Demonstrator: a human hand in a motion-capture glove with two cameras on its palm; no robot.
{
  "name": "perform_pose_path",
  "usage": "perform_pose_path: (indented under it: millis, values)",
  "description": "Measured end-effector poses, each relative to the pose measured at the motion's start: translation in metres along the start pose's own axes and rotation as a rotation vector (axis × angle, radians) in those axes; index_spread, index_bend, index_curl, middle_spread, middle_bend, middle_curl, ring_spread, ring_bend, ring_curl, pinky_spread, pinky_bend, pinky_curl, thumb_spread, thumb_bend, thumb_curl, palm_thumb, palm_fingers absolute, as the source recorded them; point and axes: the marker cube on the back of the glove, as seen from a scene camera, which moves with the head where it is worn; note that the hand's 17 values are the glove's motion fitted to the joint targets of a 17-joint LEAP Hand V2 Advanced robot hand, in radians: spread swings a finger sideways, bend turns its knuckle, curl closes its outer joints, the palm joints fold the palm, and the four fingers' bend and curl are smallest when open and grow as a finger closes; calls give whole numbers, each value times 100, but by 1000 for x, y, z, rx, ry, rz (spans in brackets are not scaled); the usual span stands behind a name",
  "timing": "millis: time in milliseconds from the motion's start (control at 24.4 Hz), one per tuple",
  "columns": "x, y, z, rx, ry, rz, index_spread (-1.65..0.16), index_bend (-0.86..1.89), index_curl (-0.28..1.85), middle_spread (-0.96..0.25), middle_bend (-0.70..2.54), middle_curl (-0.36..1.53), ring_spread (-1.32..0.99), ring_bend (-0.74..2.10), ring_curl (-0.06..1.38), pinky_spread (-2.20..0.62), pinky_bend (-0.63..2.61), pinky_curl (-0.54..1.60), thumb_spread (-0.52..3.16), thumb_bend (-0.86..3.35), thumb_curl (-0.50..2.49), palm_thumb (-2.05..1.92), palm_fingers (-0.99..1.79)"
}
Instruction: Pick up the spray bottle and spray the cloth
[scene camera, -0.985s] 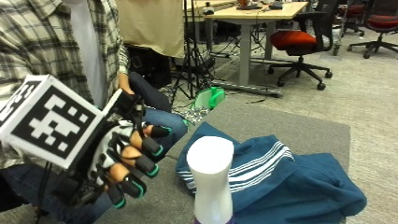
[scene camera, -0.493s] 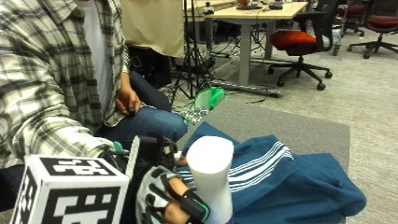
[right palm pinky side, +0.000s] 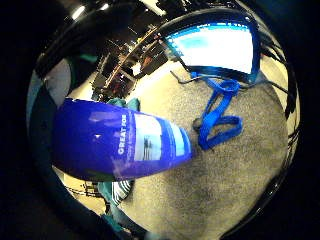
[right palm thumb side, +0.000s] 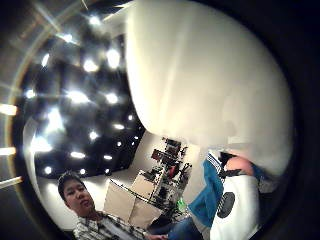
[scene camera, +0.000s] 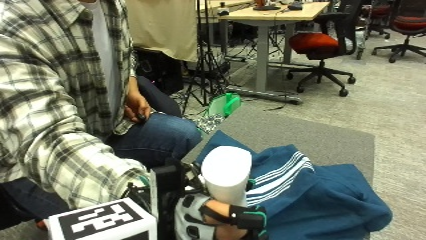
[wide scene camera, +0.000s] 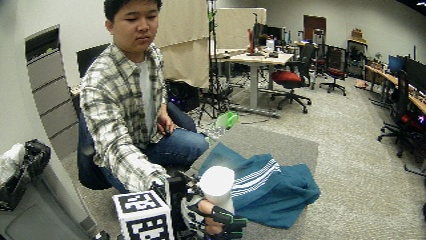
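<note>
The spray bottle (scene camera: 226, 172) stands upright at the near edge of the grey table (scene camera: 313, 137), its white top showing in the outside view. My gloved right hand (scene camera: 214, 220) wraps its fingers round the bottle below the top. The little finger side palm view shows the bottle's purple body (right palm pinky side: 115, 142) with a label close to the palm. Its white top (right palm thumb side: 200, 75) fills much of the thumb side palm view. A blue cloth (scene camera: 319, 200) with white stripes lies bunched on the table right beside the bottle. The wide outside view shows the bottle (wide scene camera: 216, 185), hand (wide scene camera: 213, 217) and cloth (wide scene camera: 266, 185).
The person's bare left hand (scene camera: 136, 107) rests on their thigh. A green object (scene camera: 224, 105) sits at the table's far corner. A blue strap (right palm pinky side: 217, 117) lies on the grey surface. Desks and a red office chair (scene camera: 319, 42) stand behind.
The gloved hand, spread beside the bottle a second ago, has moved in and closed its fingers round the bottle. The bottle and cloth stay where they were.
</note>
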Motion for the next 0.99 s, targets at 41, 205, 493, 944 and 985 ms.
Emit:
perform_pose_path:
  millis: [41,205,493,944,985]
  values:
    - [1,-2,1,11,-14,-4,-33,-6,12,-9,63,40,-6,70,32,12,58,23,87,5,50,100,78]
    - [4,-10,5,48,-70,-32,-30,22,20,-12,54,40,-11,66,34,4,64,26,72,4,55,107,98]
    - [7,-19,9,82,-81,-66,-29,22,28,-15,50,43,-16,61,38,-6,62,31,53,1,59,112,112]
    - [4,-18,12,58,-73,-79,-29,18,34,-17,47,47,-19,58,41,-11,58,34,39,-2,64,116,116]
    - [3,-16,14,51,-62,-82,-29,17,35,-17,47,47,-19,58,42,-11,58,34,38,-2,65,116,116]
